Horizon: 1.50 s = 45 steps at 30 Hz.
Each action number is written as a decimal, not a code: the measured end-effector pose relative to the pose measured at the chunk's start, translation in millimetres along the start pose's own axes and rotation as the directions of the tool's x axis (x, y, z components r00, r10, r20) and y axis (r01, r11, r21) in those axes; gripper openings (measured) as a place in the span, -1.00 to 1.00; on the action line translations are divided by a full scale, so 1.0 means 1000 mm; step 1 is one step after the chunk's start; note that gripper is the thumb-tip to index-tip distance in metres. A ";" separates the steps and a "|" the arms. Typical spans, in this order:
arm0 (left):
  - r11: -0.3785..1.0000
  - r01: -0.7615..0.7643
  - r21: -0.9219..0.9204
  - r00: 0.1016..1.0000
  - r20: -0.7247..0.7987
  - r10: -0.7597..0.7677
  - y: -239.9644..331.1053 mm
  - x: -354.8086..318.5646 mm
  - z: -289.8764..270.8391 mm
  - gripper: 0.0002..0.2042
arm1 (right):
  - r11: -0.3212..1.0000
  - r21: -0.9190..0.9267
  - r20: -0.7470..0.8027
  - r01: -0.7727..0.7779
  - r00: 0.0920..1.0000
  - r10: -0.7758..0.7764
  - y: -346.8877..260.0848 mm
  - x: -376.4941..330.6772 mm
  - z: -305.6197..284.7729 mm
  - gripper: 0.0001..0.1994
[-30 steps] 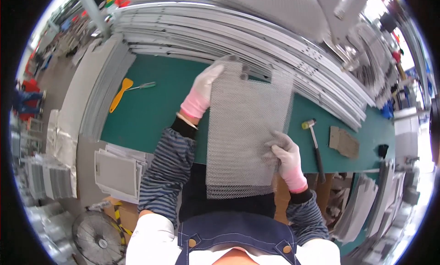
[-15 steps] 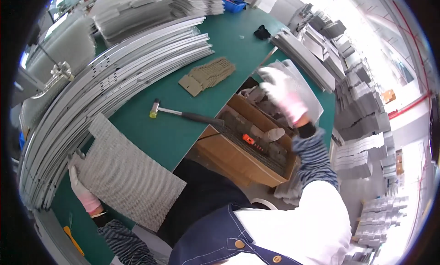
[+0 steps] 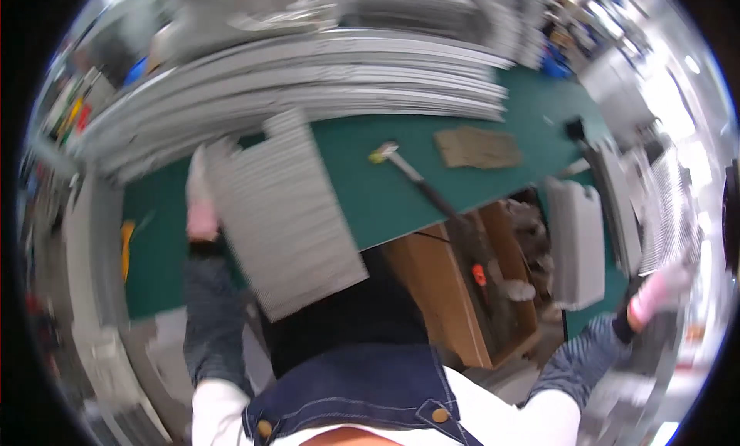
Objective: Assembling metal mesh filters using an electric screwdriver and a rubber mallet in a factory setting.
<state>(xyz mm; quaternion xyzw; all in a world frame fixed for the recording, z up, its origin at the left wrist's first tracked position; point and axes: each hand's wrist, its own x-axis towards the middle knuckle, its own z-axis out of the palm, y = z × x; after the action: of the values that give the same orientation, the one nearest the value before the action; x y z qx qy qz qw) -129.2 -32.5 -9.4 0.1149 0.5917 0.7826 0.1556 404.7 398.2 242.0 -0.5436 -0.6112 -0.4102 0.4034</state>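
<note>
My left hand [image 3: 202,199], in a white and pink glove, is closed on the left edge of a grey metal mesh sheet [image 3: 285,215]. The sheet has a notched top corner and lies over the green table's near edge, in front of my body. At the far right my gloved right hand [image 3: 664,286] grips the lower edge of another mesh sheet [image 3: 672,207]; motion blurs its fingers. A hammer [image 3: 420,184] with a yellow tip lies to the right of the first sheet. Past it is a stack of tan cardboard pieces [image 3: 478,148].
Long grey metal strips [image 3: 324,84] line the table's back. An open cardboard box [image 3: 439,292] stands below the front edge, with an orange-handled tool [image 3: 479,275] inside. White plates [image 3: 576,242] and a grey panel stack [image 3: 614,203] sit at right. A yellow tool [image 3: 126,249] lies at left.
The view has swung to the right. My right hand has moved from above the white plates out to the far right and now has a mesh sheet. My left hand still holds its sheet.
</note>
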 end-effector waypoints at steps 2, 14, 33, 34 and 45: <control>0.842 -0.313 0.440 0.950 0.165 0.267 0.002 -0.002 0.011 -0.51 | 0.794 0.588 0.276 -0.152 0.961 -0.021 -0.085 -0.034 -0.059 -0.62; 0.894 -0.061 -0.444 0.931 0.298 0.211 -0.018 0.010 -0.020 -0.57 | 0.104 0.023 0.400 -0.994 -0.086 -0.912 -0.370 -0.286 -0.126 -0.72; 0.833 0.026 -0.553 0.998 0.064 0.011 0.023 -0.002 -0.017 -0.49 | 0.357 0.727 0.474 -0.586 0.054 -0.879 -0.381 -0.265 -0.128 -0.53; 0.920 -0.062 -0.387 0.991 -0.134 0.011 0.020 0.009 -0.051 -0.50 | 0.287 0.678 0.401 -0.677 0.014 -0.916 -0.385 -0.267 -0.136 -0.50; 0.919 0.076 -0.387 0.988 0.155 -0.016 0.062 -0.108 0.002 -0.57 | 0.384 0.488 0.260 -0.784 -0.289 -0.921 -0.200 -0.321 -0.167 -0.65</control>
<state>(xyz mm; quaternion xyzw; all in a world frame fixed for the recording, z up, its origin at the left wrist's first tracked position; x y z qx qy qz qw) -35.4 -87.4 51.7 0.1254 0.4128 0.8703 0.2375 239.9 119.4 -15.7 -0.1642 -0.7695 0.6005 -0.1429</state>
